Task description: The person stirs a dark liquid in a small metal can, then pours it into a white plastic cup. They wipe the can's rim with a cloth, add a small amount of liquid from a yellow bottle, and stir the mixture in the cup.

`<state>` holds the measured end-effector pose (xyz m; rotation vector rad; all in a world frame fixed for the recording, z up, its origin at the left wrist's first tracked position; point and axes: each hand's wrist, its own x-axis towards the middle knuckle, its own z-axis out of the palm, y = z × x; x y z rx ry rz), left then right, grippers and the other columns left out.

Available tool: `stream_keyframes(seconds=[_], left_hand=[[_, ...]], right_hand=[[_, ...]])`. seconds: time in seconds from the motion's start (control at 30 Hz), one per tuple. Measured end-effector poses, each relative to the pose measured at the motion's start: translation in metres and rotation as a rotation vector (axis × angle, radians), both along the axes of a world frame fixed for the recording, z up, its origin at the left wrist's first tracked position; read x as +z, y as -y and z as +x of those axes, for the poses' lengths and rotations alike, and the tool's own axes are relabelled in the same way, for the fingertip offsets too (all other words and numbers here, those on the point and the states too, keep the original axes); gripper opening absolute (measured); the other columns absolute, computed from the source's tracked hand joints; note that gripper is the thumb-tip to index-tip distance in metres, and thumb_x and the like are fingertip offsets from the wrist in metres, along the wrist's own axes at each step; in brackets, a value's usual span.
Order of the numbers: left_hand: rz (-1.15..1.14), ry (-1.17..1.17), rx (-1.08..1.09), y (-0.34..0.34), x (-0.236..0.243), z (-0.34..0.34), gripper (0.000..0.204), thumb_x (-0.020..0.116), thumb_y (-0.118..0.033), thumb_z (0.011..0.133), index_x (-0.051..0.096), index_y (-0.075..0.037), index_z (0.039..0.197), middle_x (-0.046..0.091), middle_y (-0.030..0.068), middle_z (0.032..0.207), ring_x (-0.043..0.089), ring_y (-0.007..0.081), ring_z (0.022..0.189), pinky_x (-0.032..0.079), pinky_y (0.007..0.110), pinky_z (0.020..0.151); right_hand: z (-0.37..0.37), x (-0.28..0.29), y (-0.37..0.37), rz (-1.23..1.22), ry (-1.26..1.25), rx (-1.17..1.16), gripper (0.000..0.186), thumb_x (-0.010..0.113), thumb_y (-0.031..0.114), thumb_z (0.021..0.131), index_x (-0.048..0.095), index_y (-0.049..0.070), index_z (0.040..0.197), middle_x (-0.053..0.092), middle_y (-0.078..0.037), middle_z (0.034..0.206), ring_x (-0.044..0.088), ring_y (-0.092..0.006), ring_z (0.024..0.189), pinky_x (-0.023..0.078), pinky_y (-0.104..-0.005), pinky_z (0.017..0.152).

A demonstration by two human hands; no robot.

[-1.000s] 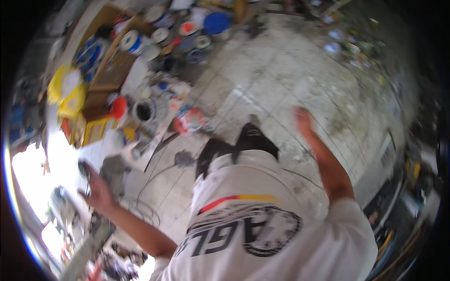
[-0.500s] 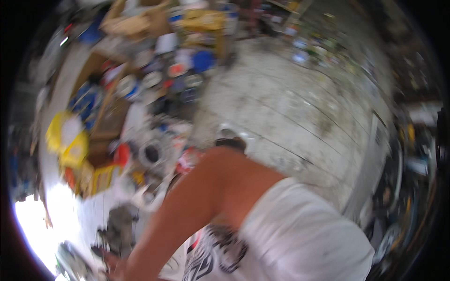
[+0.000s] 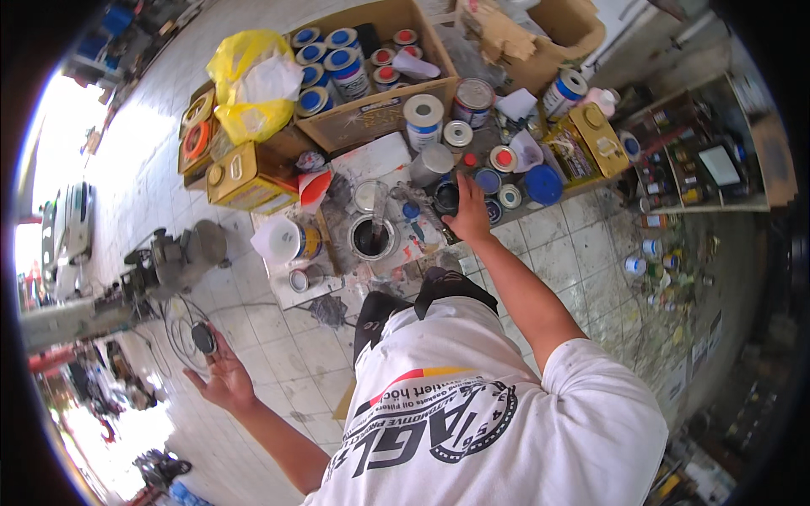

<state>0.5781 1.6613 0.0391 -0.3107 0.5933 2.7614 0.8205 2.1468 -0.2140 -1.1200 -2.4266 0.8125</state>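
Observation:
My left hand [image 3: 226,371] is out to the left above the floor, its fingers closed on a small round black lid [image 3: 203,337], the thumb sticking out. Over the crowded work surface, my right hand [image 3: 472,216] spreads its fingers beside a dark open tub [image 3: 445,198], with the thumb close to the dark handle of a spray gun [image 3: 415,199]. Whether it touches either one is unclear. A grey cup [image 3: 432,164] rises by the gun. Left of these stands an open can of dark paint [image 3: 372,237] with a stirring stick [image 3: 379,205] in it.
Behind stands a cardboard box [image 3: 371,120] of paint cans, with a yellow plastic bag [image 3: 246,84] beside it. Gold tins [image 3: 251,179] stand at the left and a blue lid [image 3: 542,185] at the right. A bench grinder [image 3: 173,253] is to the left; tiled floor [image 3: 278,350] surrounds everything.
The view has turned and sharpened from blur. My right arm was bent across toward the lower left; it now stretches forward over the work surface. My left hand with the lid now shows plainly.

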Motion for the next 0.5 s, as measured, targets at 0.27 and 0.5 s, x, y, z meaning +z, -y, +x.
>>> stream_keyframes(seconds=[0.27,0.5], left_hand=[[0.01,0.005,0.07,0.007,-0.005,0.019,0.087,0.069,-0.038,0.1,0.025,0.016,0.153,0.038,0.0305,0.16,0.033,0.0445,0.152,0.029,0.055,0.129],[0.015,-0.058,-0.028,0.017,-0.025,0.01,0.087,0.064,-0.048,0.102,0.029,0.015,0.152,0.042,0.0307,0.158,0.037,0.0424,0.151,0.034,0.053,0.126]], right_hand=[[-0.008,-0.006,0.001,0.06,-0.112,-0.076,0.086,0.09,0.014,0.066,0.048,0.005,0.141,0.057,-0.025,0.129,0.059,-0.0472,0.117,0.049,-0.0511,0.101],[-0.003,0.059,0.049,0.144,-0.269,0.013,0.085,0.086,0.01,0.065,0.048,0.008,0.14,0.051,-0.021,0.133,0.052,-0.0447,0.124,0.045,-0.0527,0.101]])
